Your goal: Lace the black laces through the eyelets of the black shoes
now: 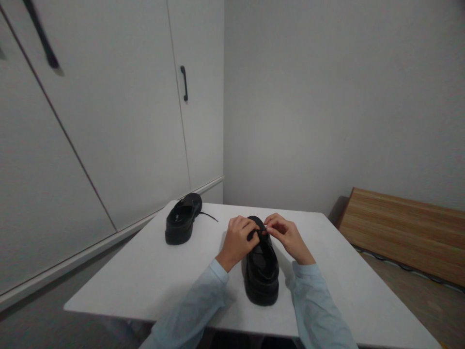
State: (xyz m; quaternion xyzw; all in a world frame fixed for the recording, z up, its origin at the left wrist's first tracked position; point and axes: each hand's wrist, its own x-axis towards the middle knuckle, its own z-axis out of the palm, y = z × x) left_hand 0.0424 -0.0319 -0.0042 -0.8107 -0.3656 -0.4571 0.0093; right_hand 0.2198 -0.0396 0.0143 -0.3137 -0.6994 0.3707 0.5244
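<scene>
A black lace-up shoe (pixel 262 283) stands upright on the white table, its heel towards me and its toe pointing away. My left hand (pixel 240 238) reaches over its left side, fingers curled and pinching at the dark shoelace (pixel 262 230) near the front opening. From the right, my right hand (pixel 285 232) pinches the lace too, with thumb and forefinger together. The lace runs between both hands; its exact loops are hidden by my fingers. A second black shoe (pixel 179 228) rests at the table's far left, one lace end trailing off its right side.
The white table (pixel 152 281) spreads under both shoes, its near edge close to my body. White cabinet doors (pixel 109 121) with black handles rise on the left. A wooden board (pixel 403 228) lies beyond the table on the right, near the grey wall (pixel 327 106).
</scene>
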